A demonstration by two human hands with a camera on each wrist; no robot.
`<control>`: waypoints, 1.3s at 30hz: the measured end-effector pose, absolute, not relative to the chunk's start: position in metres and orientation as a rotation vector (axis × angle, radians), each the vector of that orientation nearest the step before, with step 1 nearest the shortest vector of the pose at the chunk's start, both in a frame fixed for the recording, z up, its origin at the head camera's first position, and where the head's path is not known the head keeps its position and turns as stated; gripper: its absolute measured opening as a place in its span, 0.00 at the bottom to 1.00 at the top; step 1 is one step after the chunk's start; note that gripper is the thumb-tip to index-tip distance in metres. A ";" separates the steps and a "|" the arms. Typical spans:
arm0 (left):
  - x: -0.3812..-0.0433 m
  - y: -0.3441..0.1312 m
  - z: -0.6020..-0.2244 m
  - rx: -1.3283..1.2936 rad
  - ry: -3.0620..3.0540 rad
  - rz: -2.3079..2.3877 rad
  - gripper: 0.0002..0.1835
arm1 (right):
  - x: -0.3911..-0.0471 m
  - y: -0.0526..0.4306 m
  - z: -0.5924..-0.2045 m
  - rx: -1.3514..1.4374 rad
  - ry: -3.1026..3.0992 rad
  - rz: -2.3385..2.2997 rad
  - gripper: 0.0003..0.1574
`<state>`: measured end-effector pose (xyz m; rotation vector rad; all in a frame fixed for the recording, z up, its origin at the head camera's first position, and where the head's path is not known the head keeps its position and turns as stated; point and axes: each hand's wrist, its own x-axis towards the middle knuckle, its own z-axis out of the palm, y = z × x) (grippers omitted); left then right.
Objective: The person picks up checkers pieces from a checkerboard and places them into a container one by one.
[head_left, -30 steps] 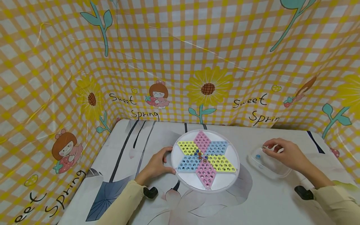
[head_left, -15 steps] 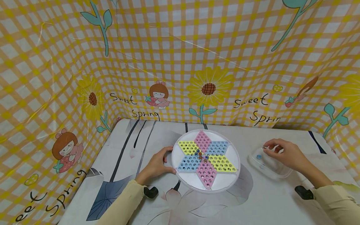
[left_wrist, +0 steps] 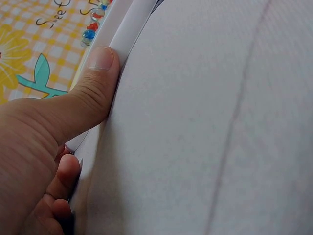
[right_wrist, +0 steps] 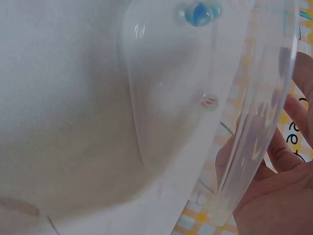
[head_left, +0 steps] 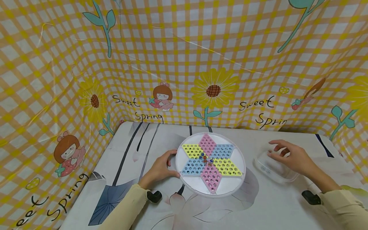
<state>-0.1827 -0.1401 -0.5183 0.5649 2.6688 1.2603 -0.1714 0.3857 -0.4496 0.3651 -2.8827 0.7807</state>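
Left hand [head_left: 158, 169] grasped a round white plastic star-patterned board [head_left: 227, 183] on the pale worktop [head_left: 273, 207], red and blue glass marbles [head_left: 204, 157] near its centre, right hand [head_left: 290, 157] hung over a clear plastic tub [head_left: 271, 172], grip unclear to me.

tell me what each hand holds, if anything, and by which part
The left hand grips the game board by its left rim. Whether the right hand, by the clear box, holds anything cannot be told.
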 end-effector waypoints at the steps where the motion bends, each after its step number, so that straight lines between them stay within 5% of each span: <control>1: -0.183 -0.140 -0.518 0.565 2.668 1.261 0.54 | -0.171 0.386 -0.449 0.366 -2.880 0.781 0.33; 39: -0.185 -0.141 -0.521 0.555 2.675 1.231 0.54 | -0.183 0.346 -0.416 0.567 -2.799 0.806 0.27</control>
